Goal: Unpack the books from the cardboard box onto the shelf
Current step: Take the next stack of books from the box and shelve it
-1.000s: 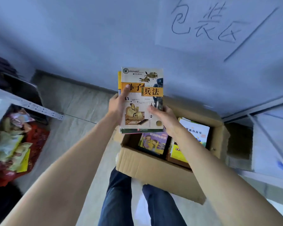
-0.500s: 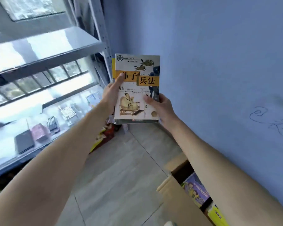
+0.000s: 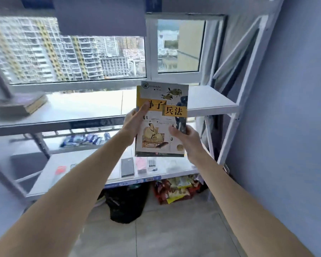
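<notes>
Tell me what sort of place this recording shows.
Probably a high-rise storeroom: a metal shelf rack holds loose goods, snack packets lie on the floor, and tower blocks show through the window.

You held the book (image 3: pixel 161 125) upright, front cover toward you, tilted slightly, in the air in front of the shelf (image 3: pixel 208 101). Its cover was pale with yellow bands bearing Chinese characters, a drawing of a seated figure on a wooden couch below, and small horsemen near the top. The shelf was a white metal rack before a window; its upper board showed mostly bare behind the book.
</notes>
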